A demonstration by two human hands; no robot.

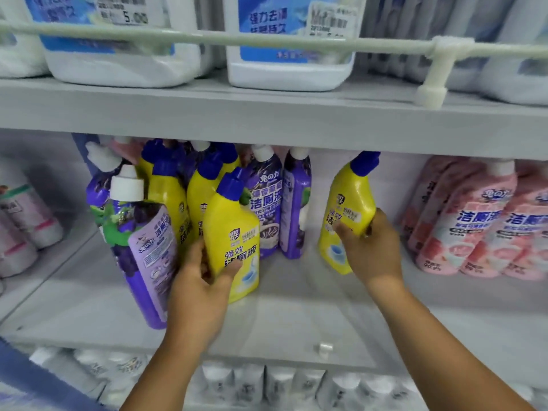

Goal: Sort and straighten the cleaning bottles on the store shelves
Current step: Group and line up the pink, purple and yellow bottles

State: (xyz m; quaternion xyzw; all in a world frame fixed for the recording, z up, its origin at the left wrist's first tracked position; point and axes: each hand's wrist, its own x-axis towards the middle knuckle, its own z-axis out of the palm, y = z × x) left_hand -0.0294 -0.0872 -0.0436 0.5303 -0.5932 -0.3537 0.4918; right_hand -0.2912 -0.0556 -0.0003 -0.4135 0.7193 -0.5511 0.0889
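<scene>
Presently both hands grip yellow btls: left hand [204,280] front btl [234,232], right hand [367,247] tilted btl [350,209], prob. regrouping by colour.

glossy plastic yellow bottles [232,232], matt grey shelf [296,327]

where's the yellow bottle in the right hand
In the head view it's on the middle shelf, right of centre: the yellow bottle leans in the right hand, alone between the purple bottles and the pink bottles.
</scene>
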